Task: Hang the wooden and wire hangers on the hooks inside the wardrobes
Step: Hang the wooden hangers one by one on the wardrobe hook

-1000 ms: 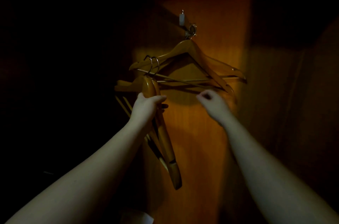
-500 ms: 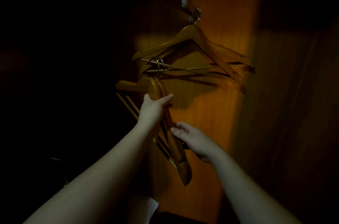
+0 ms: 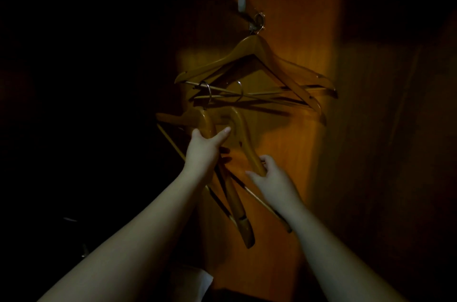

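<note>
Holding two wooden hangers, left hand [image 3: 201, 150] gripping one [image 3: 232, 192], right hand [image 3: 270, 179] peeling off another [image 3: 243, 136], long axes tilted, wardrobe hook [image 3: 258, 20] straight above, nearer the right.

hangers [image 3: 254, 59] on hook [image 3: 257, 21], held hangers [image 3: 237, 205] below

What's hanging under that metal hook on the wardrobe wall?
From the hook hang wooden hangers; how many is unclear in the dark. Lower, the left hand and right hand hold more.
</note>
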Tool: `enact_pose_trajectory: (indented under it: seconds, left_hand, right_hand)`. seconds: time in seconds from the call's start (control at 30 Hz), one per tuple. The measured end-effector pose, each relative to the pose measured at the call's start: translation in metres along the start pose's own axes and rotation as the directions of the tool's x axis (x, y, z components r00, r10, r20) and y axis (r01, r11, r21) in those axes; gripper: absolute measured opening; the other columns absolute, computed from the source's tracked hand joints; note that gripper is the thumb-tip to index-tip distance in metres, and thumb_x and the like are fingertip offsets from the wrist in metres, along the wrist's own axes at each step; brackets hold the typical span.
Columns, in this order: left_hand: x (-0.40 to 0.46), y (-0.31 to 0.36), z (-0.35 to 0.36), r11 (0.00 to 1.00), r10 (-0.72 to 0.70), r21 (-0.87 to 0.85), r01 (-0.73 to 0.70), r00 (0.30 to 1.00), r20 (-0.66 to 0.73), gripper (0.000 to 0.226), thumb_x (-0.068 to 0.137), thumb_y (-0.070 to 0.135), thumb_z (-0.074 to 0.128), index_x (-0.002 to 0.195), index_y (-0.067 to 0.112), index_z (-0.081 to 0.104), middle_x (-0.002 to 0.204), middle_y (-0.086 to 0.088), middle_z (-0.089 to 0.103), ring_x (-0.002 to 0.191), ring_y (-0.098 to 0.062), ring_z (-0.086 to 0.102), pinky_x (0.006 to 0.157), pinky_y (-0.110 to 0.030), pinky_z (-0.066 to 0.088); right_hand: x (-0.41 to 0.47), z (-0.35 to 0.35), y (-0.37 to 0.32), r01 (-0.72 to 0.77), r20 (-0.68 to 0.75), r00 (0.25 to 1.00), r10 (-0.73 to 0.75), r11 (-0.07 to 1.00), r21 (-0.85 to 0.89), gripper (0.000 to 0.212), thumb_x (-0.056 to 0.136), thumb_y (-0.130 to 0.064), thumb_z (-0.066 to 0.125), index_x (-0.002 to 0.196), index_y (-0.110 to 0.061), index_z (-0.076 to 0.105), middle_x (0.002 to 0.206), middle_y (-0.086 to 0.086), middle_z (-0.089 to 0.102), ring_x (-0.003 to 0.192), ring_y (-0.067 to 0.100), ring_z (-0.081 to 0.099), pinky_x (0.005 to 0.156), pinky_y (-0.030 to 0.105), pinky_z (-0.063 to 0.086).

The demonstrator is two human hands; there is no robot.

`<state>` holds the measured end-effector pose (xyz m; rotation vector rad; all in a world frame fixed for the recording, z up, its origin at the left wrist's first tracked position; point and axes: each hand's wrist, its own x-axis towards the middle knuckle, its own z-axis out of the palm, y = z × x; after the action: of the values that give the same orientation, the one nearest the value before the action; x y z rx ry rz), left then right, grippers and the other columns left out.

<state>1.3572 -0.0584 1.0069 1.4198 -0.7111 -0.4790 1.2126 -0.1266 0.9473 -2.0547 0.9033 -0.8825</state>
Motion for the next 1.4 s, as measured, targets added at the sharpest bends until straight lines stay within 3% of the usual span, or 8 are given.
enact_pose_trajectory:
  seconds: [0.1,0.2,0.4,0.57,0.7,0.93,1.23,1.4]
  left_hand:
    - [0.003,0.004,-0.004,0.998,0.048,0.055,-0.043,0.995,-0.085,0.070,0.079,0.051,0.073,0.130,0.016,0.042,0.116,-0.005,0.062,0.099,-0.026,0.066,0.083,-0.046,0.059]
    - [0.007,0.010,-0.007,0.994,0.096,0.060,-0.089,0.986,-0.135,0.065,0.077,0.054,0.073,0.123,0.018,0.042,0.111,-0.005,0.062,0.096,-0.027,0.067,0.082,-0.049,0.059]
    - [0.017,0.025,-0.007,0.986,0.143,0.112,-0.124,0.973,-0.180,0.058,0.080,0.056,0.070,0.113,0.021,0.039,0.101,-0.009,0.060,0.088,-0.028,0.067,0.075,-0.049,0.060]
    - [0.020,0.036,-0.005,0.978,0.202,0.086,-0.189,0.964,-0.172,0.055,0.083,0.052,0.068,0.117,0.015,0.045,0.091,-0.008,0.061,0.072,-0.021,0.062,0.062,-0.035,0.056]
    - [0.023,0.046,-0.004,0.971,0.234,0.093,-0.221,0.956,-0.174,0.063,0.082,0.061,0.063,0.120,0.014,0.045,0.095,-0.010,0.061,0.074,-0.021,0.062,0.064,-0.035,0.055]
    - [0.026,0.062,-0.005,0.955,0.291,0.118,-0.273,0.939,-0.184,0.059,0.086,0.069,0.048,0.116,0.017,0.045,0.092,-0.006,0.059,0.074,-0.018,0.059,0.060,-0.032,0.049]
    - [0.025,0.073,-0.004,0.950,0.309,0.109,-0.293,0.936,-0.169,0.049,0.091,0.061,0.047,0.114,0.018,0.045,0.087,-0.004,0.058,0.070,-0.017,0.059,0.056,-0.030,0.047]
    - [0.023,0.076,-0.004,0.951,0.307,0.085,-0.296,0.936,-0.172,0.045,0.093,0.057,0.048,0.111,0.016,0.047,0.082,-0.004,0.057,0.065,-0.017,0.058,0.053,-0.031,0.048]
  right_hand:
    - [0.009,-0.017,0.011,-0.015,-0.057,0.998,0.011,0.997,-0.074,0.034,0.093,-0.033,0.064,0.122,-0.024,0.048,0.097,-0.003,0.057,0.075,0.010,0.055,0.056,0.026,0.044]
    - [0.020,-0.034,0.023,-0.003,-0.122,0.992,-0.015,0.989,-0.148,0.029,0.091,-0.035,0.066,0.115,-0.030,0.050,0.108,0.008,0.064,0.087,0.028,0.063,0.071,0.043,0.054]
    - [0.037,-0.064,0.029,0.031,-0.214,0.973,-0.088,0.966,-0.258,0.042,0.091,-0.042,0.064,0.128,-0.023,0.060,0.089,-0.006,0.063,0.079,0.017,0.062,0.069,0.036,0.054]
    - [0.054,-0.087,0.027,0.037,-0.288,0.951,-0.115,0.964,-0.264,0.044,0.094,-0.037,0.060,0.133,-0.021,0.051,0.107,0.001,0.063,0.088,0.019,0.060,0.067,0.030,0.046]
    - [0.068,-0.105,0.021,0.017,-0.296,0.949,-0.105,0.959,-0.284,0.036,0.094,-0.037,0.060,0.124,-0.020,0.051,0.113,0.007,0.065,0.086,0.023,0.061,0.066,0.033,0.048]
    - [0.090,-0.131,0.006,0.005,-0.358,0.927,-0.107,0.962,-0.275,0.040,0.094,-0.041,0.060,0.129,-0.022,0.056,0.124,0.007,0.060,0.110,0.026,0.057,0.074,0.030,0.039]
    - [0.124,-0.150,-0.025,0.074,-0.369,0.901,-0.229,0.918,-0.389,0.039,0.094,-0.043,0.059,0.125,-0.020,0.060,0.096,0.003,0.063,0.081,0.025,0.061,0.067,0.039,0.052]
    - [0.143,-0.152,-0.040,0.081,-0.350,0.906,-0.240,0.907,-0.414,0.031,0.093,-0.042,0.060,0.116,-0.021,0.062,0.074,-0.007,0.053,0.065,0.017,0.051,0.050,0.028,0.034]
